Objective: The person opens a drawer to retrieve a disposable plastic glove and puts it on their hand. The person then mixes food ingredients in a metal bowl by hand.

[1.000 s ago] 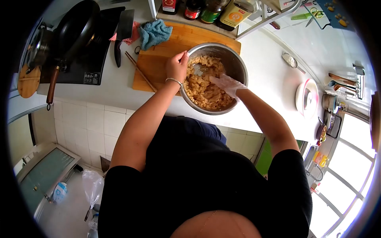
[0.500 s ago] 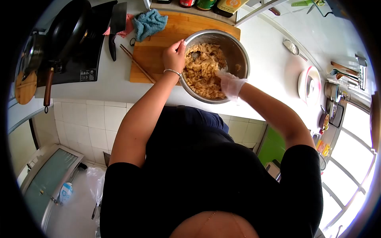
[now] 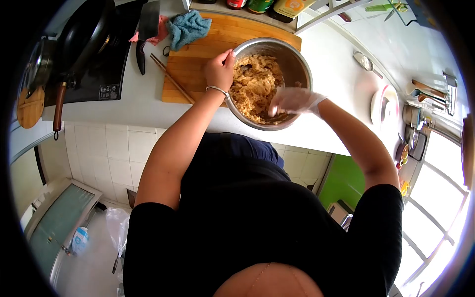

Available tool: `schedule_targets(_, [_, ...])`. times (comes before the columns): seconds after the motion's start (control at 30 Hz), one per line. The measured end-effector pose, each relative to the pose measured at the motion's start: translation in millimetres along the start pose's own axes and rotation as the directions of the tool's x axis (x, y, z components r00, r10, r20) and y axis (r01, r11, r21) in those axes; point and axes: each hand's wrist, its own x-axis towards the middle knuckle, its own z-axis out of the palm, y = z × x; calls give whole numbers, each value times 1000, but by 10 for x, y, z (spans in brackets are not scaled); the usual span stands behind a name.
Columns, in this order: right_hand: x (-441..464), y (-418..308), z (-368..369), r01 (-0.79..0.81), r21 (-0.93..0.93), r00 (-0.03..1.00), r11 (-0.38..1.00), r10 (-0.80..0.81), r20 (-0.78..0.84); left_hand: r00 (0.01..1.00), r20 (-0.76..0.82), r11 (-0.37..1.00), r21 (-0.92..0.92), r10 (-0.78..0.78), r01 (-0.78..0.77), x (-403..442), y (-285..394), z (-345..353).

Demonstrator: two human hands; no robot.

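Observation:
A steel mixing bowl (image 3: 302, 62) stands on the wooden cutting board (image 3: 225, 29) and holds a lumpy, light-brown mixture (image 3: 255, 81). My left hand (image 3: 220, 72) is closed on the bowl's left rim, thumb at the edge. Inside the right part of the bowl is my right hand (image 3: 294, 100), in a thin clear plastic glove. Its bent fingers point down at the mixture's lower right edge; motion blur hides how far they are closed. A pair of chopsticks (image 3: 170, 78) lies across the board's left edge.
A blue cloth (image 3: 188, 29) lies on the board's upper left corner. Left of it are a cleaver (image 3: 148, 22) and a black wok (image 3: 81, 37) on the stove. Bottles (image 3: 289, 9) stand behind the board. A strainer (image 3: 363, 61) and a round white dish (image 3: 385, 109) sit to the right.
My right hand has turned and its wrist has swung right and slightly up. The mixture has been pushed into a more heaped shape. My left hand keeps its hold on the rim.

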Motion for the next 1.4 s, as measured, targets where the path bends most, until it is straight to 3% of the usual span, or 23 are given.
schedule_targets(0.07, [207,68,298,67,202,994,977,-82,70,1000,-5,1000,-15,-20,20,9,11,1])
schedule_targets(0.13, [315,-85,481,147,602,985,785,-57,-166,999,3,998,-44,-45,45,2,-15,9])
schedule_targets(0.17, [471,116,590,389,487,915,782,-266,-304,999,-2,998,-43,-45,45,9,-45,23])
schedule_targets(0.27, [684,-139,573,377,783,912,496,-49,-408,996,-50,997,-20,67,-68,39,-121,53])
schedule_targets(0.3, [639,-13,541,419,152,801,895,-285,-526,997,-44,997,-41,65,-67,31,-113,48])
schedule_targets(0.33, [574,67,490,142,-539,625,830,-497,-602,997,-39,996,-61,64,-66,22,-106,41])
schedule_targets(0.37, [490,131,465,407,48,696,912,-275,-663,997,-39,996,-56,69,-71,20,-94,32])
schedule_targets(0.4, [423,103,430,500,614,813,611,-87,-575,998,-33,998,-34,53,-55,19,-86,24])
schedule_targets(0.5, [376,-270,347,414,840,906,350,-70,-417,1000,-18,999,-43,23,-23,1,-58,28])
schedule_targets(0.53, [505,-262,402,519,509,829,687,-258,-497,1000,-14,997,-72,9,-10,14,-54,28])
schedule_targets(0.6, [838,-163,305,383,233,827,894,-219,-518,999,-21,997,-58,39,-40,20,-72,27])
schedule_targets(0.73, [625,3,310,247,42,681,968,-142,-719,999,-26,999,-37,31,-32,0,-27,16])
schedule_targets(0.8, [184,-299,177,181,759,952,625,81,-294,999,-29,999,-23,31,-32,15,-31,19])
schedule_targets(0.83, [198,-442,89,-125,598,990,792,141,20,1000,-21,998,-55,15,-16,7,-38,22])
schedule_targets(0.87, [314,-22,389,251,117,952,961,-223,-211,1000,-10,996,-85,1,-2,2,-48,27])
schedule_targets(0.97, [572,68,451,140,127,933,982,-88,-348,1000,-4,995,-101,15,-16,14,-122,37])
schedule_targets(1.07, [395,25,254,259,-57,731,964,-234,-641,1000,-23,991,-134,18,-21,-10,-121,54])
schedule_targets(1.13, [-22,-179,-16,-27,267,865,963,157,-477,999,-37,997,-58,40,-42,-19,-42,39])
schedule_targets(1.17, [-36,124,183,83,31,683,996,-35,-729,998,-49,997,-62,34,-37,-19,-20,26])
schedule_targets(1.2, [121,267,225,82,24,689,996,-39,-724,1000,-13,998,-55,-17,16,-23,-3,15])
schedule_targets(1.27, [414,403,173,-154,230,625,961,275,-731,998,17,996,-52,-68,69,-22,-10,23])
schedule_targets(1.33, [698,300,170,16,319,558,948,256,-789,1000,-2,998,-60,-28,27,-17,-42,40])
schedule_targets(1.4, [1077,279,143,576,451,516,682,124,-847,1000,-18,1000,-17,-10,10,-34,21,24])
